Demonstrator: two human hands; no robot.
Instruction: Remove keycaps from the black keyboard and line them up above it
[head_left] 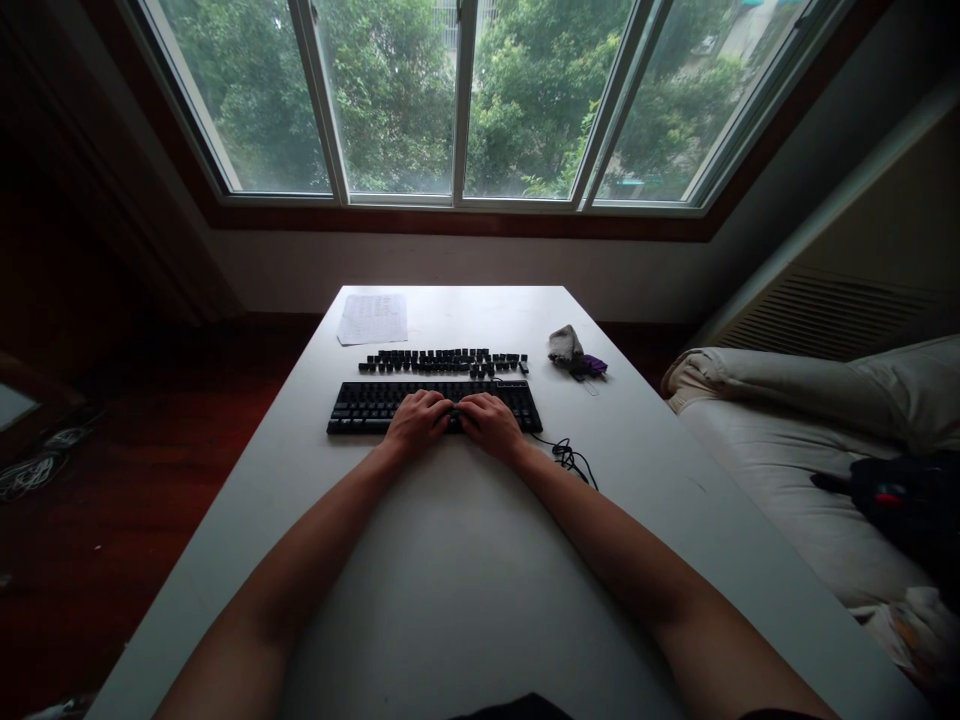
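A black keyboard [365, 410] lies flat across the white table in front of me. My left hand [420, 418] rests over its middle, fingers bent and pressed together, pointing right. From the other side my right hand [489, 420] meets it, its fingers also drawn together. The fingertips of both hands almost touch over the keys, around a small dark spot that I cannot make out. Behind the keyboard, loose black keycaps [442, 360] stand in rough rows. A black cable [568, 455] lies coiled to the right of my right hand.
A printed sheet of paper [373, 319] lies at the table's far left. A grey and purple cloth bundle [568, 350] sits at the far right. Beyond the right edge of the table [465, 570] is a pale couch [757, 450]. A window [457, 100] is ahead.
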